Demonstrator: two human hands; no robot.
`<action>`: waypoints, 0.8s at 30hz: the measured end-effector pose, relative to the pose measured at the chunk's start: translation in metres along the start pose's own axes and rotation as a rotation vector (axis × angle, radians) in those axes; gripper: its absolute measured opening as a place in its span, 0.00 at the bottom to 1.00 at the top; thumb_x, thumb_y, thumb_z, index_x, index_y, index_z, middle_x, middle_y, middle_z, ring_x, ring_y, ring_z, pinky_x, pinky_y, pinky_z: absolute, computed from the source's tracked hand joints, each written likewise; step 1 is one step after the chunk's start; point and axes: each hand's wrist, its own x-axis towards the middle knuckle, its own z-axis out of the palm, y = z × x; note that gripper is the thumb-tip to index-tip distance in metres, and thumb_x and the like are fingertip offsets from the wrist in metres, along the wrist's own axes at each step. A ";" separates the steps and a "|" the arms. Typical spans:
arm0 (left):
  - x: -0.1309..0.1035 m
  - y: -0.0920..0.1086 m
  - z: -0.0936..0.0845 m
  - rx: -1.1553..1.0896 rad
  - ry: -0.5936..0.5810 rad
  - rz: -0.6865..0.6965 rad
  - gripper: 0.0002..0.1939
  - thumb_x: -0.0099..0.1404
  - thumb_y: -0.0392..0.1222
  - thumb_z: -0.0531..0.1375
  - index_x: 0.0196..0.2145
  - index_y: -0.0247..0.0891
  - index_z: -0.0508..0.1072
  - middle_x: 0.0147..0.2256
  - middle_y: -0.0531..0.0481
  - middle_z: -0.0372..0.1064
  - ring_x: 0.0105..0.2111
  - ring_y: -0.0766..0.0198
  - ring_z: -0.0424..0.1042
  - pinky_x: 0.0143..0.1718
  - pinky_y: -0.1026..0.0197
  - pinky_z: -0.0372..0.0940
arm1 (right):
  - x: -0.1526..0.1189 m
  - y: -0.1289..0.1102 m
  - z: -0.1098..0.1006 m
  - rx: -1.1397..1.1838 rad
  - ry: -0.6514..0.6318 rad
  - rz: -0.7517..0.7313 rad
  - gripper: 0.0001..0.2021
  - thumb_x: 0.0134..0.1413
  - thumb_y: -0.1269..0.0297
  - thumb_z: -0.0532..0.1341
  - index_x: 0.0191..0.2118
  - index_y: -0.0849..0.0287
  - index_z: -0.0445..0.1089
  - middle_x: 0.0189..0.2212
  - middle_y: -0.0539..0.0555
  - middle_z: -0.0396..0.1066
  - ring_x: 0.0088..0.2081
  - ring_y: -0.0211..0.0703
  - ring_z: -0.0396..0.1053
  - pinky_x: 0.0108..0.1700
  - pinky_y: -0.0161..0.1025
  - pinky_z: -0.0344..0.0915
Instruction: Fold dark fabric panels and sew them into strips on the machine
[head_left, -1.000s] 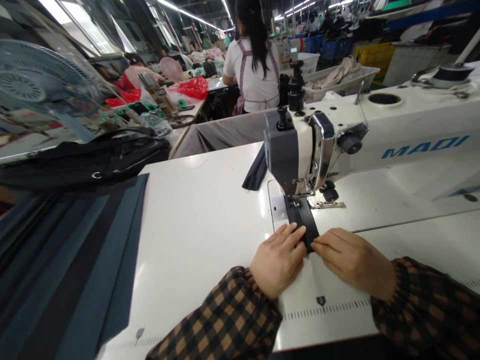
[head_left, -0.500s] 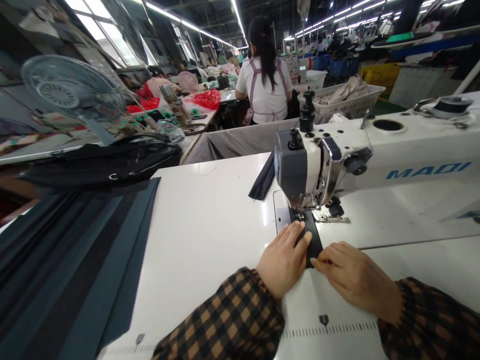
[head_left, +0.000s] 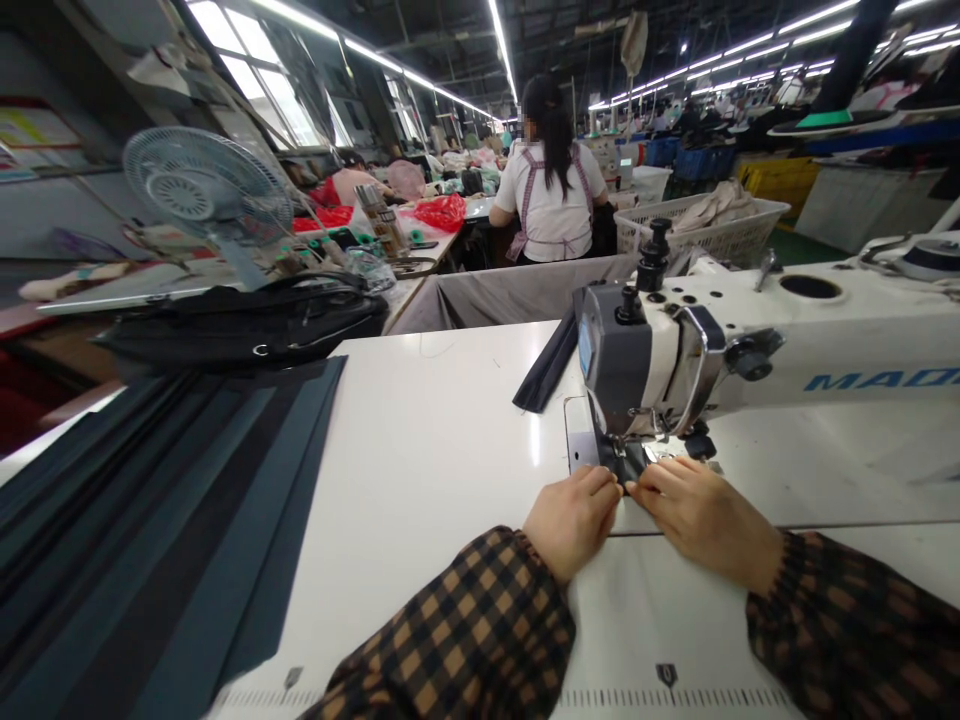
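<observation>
A dark strip of fabric [head_left: 632,462] lies under the needle area of a white and grey sewing machine [head_left: 622,365]. My left hand [head_left: 576,515] pinches the strip's near end from the left, fingers curled together. Close against it, my right hand [head_left: 697,515] pinches the same end from the right. Only a short part of the strip shows between the fingertips and the presser foot. Behind the machine head, another dark folded strip [head_left: 544,375] rests on the white table [head_left: 420,480].
Dark blue-green fabric pieces [head_left: 247,520] are stacked at the left. Beyond them lie a black bag [head_left: 255,325] and a fan [head_left: 202,185]. A co-worker [head_left: 551,190] sits ahead, beside a white basket [head_left: 720,235] of cloth.
Both hands have moved forward toward the needle, and less of the strip shows in front of it. My left fingers, flat on the strip before, are now curled at its end. The view has shifted slightly.
</observation>
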 end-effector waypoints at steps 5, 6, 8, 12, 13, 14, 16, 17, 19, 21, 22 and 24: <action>0.011 -0.006 0.005 0.048 -0.022 -0.062 0.10 0.66 0.36 0.44 0.36 0.35 0.64 0.39 0.47 0.64 0.41 0.64 0.65 0.38 0.61 0.67 | 0.004 0.000 0.004 -0.035 0.040 0.081 0.11 0.58 0.72 0.48 0.35 0.61 0.67 0.29 0.54 0.64 0.33 0.40 0.61 0.37 0.39 0.57; 0.013 -0.006 0.006 0.058 -0.018 -0.065 0.09 0.65 0.35 0.45 0.37 0.34 0.64 0.40 0.46 0.64 0.42 0.63 0.65 0.40 0.61 0.66 | 0.004 0.000 0.004 -0.026 0.062 0.092 0.11 0.58 0.71 0.48 0.35 0.60 0.67 0.30 0.55 0.64 0.34 0.40 0.62 0.38 0.39 0.58; 0.014 -0.004 0.008 0.093 0.002 -0.057 0.10 0.64 0.32 0.46 0.42 0.31 0.62 0.44 0.42 0.63 0.47 0.61 0.62 0.45 0.58 0.64 | 0.003 0.000 0.004 -0.005 0.089 0.099 0.12 0.58 0.71 0.47 0.35 0.60 0.68 0.31 0.55 0.65 0.34 0.39 0.63 0.38 0.38 0.59; 0.011 0.005 0.016 0.186 0.043 -0.091 0.16 0.62 0.29 0.45 0.47 0.25 0.60 0.49 0.36 0.60 0.53 0.57 0.56 0.51 0.55 0.58 | -0.001 0.001 0.004 0.019 0.117 0.095 0.13 0.58 0.70 0.47 0.37 0.58 0.68 0.31 0.55 0.66 0.34 0.39 0.64 0.39 0.38 0.61; 0.010 0.006 0.017 0.187 0.049 -0.111 0.16 0.62 0.30 0.45 0.48 0.24 0.60 0.49 0.35 0.60 0.53 0.57 0.56 0.51 0.56 0.58 | -0.002 0.002 0.005 0.022 0.121 0.091 0.13 0.58 0.70 0.47 0.38 0.58 0.68 0.31 0.55 0.67 0.34 0.39 0.65 0.39 0.38 0.62; 0.009 0.008 0.019 0.183 0.054 -0.126 0.17 0.63 0.30 0.45 0.48 0.24 0.60 0.50 0.36 0.60 0.53 0.57 0.56 0.51 0.56 0.58 | -0.003 0.002 0.007 0.027 0.119 0.087 0.13 0.58 0.70 0.47 0.39 0.58 0.68 0.32 0.55 0.67 0.34 0.39 0.65 0.39 0.38 0.62; 0.008 0.008 0.020 0.172 0.063 -0.133 0.17 0.63 0.30 0.45 0.48 0.25 0.60 0.49 0.37 0.60 0.53 0.58 0.56 0.51 0.57 0.58 | -0.006 0.004 0.011 0.043 0.106 0.081 0.13 0.57 0.70 0.48 0.42 0.59 0.67 0.33 0.55 0.68 0.35 0.40 0.66 0.40 0.39 0.63; 0.008 0.008 0.019 0.169 0.066 -0.132 0.16 0.63 0.31 0.45 0.48 0.25 0.61 0.48 0.37 0.61 0.52 0.57 0.57 0.50 0.57 0.58 | -0.007 0.004 0.013 0.054 0.099 0.079 0.13 0.57 0.70 0.48 0.43 0.59 0.67 0.34 0.55 0.68 0.36 0.40 0.66 0.40 0.39 0.64; 0.009 0.007 0.016 0.166 0.064 -0.121 0.15 0.62 0.31 0.47 0.46 0.26 0.62 0.45 0.39 0.62 0.50 0.56 0.58 0.49 0.57 0.59 | -0.011 0.005 0.016 0.070 0.096 0.071 0.13 0.57 0.70 0.48 0.45 0.59 0.66 0.36 0.56 0.68 0.38 0.41 0.67 0.40 0.39 0.64; 0.009 0.007 0.013 0.164 0.059 -0.123 0.13 0.61 0.32 0.47 0.43 0.27 0.64 0.41 0.41 0.63 0.46 0.57 0.60 0.46 0.57 0.61 | -0.014 0.005 0.020 0.071 0.105 0.058 0.14 0.56 0.70 0.49 0.45 0.59 0.66 0.38 0.56 0.68 0.39 0.42 0.67 0.40 0.38 0.65; 0.009 0.007 0.013 0.165 0.056 -0.130 0.12 0.61 0.32 0.48 0.41 0.28 0.65 0.40 0.42 0.63 0.43 0.57 0.61 0.43 0.57 0.62 | -0.016 0.006 0.023 0.067 0.111 0.049 0.14 0.56 0.70 0.49 0.46 0.59 0.66 0.38 0.57 0.68 0.40 0.42 0.67 0.39 0.38 0.66; 0.008 0.008 0.013 0.163 0.050 -0.160 0.10 0.60 0.31 0.48 0.38 0.30 0.66 0.36 0.45 0.62 0.38 0.59 0.62 0.38 0.58 0.63 | -0.020 0.008 0.027 0.052 0.122 0.026 0.15 0.56 0.70 0.49 0.46 0.59 0.66 0.39 0.58 0.68 0.40 0.43 0.67 0.38 0.37 0.66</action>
